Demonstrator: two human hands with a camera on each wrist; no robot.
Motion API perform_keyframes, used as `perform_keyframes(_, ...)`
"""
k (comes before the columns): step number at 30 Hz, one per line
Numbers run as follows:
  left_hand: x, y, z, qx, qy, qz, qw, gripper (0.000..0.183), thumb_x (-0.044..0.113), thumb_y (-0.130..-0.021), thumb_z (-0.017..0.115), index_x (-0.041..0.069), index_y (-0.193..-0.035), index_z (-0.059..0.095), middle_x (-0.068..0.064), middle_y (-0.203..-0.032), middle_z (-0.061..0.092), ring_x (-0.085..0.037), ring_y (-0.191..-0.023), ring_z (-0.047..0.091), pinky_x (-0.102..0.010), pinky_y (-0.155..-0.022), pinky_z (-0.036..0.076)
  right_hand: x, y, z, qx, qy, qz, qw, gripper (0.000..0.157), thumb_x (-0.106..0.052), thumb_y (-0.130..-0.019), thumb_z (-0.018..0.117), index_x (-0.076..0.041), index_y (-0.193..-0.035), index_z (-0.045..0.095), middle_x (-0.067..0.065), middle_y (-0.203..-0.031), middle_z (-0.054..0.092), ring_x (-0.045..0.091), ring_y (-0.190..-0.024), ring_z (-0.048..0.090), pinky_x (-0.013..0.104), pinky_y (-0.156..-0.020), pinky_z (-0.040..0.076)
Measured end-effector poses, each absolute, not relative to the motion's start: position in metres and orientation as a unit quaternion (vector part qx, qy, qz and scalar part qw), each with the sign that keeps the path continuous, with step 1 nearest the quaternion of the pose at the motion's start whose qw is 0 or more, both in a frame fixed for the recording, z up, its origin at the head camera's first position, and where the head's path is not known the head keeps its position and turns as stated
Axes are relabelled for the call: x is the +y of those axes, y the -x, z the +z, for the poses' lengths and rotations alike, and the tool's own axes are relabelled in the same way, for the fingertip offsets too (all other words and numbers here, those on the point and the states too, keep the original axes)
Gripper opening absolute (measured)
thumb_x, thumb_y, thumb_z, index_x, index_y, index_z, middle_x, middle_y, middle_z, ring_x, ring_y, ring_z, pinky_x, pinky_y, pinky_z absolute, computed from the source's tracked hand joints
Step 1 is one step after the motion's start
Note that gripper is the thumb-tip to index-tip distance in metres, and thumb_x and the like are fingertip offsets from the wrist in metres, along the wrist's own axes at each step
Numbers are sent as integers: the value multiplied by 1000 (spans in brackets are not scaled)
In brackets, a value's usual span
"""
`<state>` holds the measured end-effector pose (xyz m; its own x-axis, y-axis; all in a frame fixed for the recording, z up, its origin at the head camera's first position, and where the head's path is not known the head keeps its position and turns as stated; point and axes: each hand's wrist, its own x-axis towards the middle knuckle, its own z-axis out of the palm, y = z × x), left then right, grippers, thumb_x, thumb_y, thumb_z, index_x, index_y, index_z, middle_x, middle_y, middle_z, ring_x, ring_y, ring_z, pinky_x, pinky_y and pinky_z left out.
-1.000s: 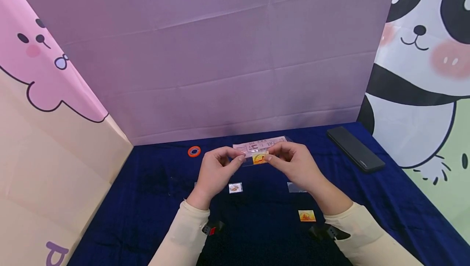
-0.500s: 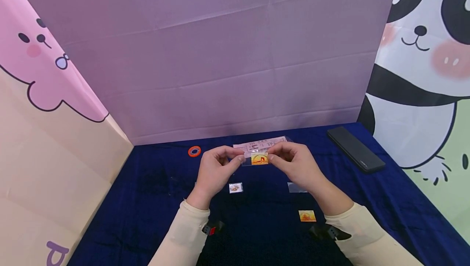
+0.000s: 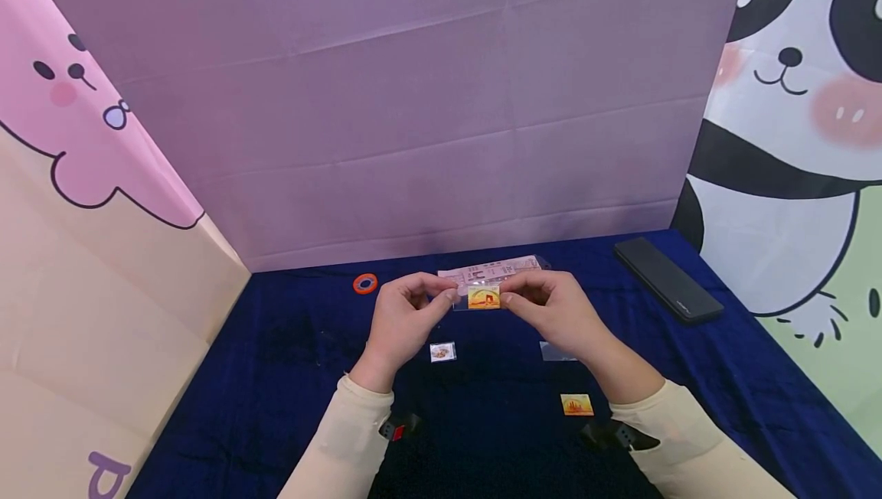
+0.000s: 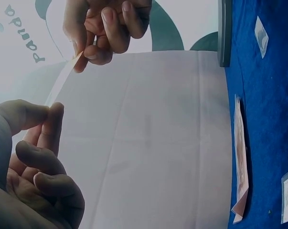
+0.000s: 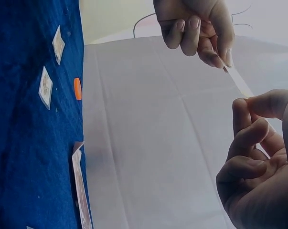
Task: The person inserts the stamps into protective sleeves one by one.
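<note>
In the head view, my left hand pinches the left end of a small clear plastic sleeve between thumb and index finger. My right hand pinches the right end, where a yellow-orange stamp with a red picture overlaps the sleeve. Both hands hold these raised above the blue cloth. Seen edge-on in the left wrist view, the sleeve and stamp make a thin pale strip from hand to hand. The right wrist view has this strip too. How far the stamp sits inside the sleeve I cannot tell.
Behind the hands lies a pink printed slip in clear plastic. An orange ring is at back left, a black case at back right. Nearer lie a sleeved picture stamp, a clear sleeve and another yellow stamp.
The yellow stamp has shifted slightly left along the sleeve, and more of its picture shows beside my right thumb. Both hands keep their pinch, with little other movement.
</note>
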<state>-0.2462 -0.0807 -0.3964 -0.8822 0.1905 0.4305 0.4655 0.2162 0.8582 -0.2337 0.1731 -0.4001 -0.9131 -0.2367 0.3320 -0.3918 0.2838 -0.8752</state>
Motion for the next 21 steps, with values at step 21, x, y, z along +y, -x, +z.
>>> perform_keyframes(21,-81,245,-398,-772,239,-577,118,8,19,-96,79,14,-102,82,-1,-86,69,-23,-58,43,-25,-51,33,173,231,-399,-801,-210,557,63,16,-7,-101,69,-4,-115,77,10,-102,71,26,-80,59,26,-65,50)
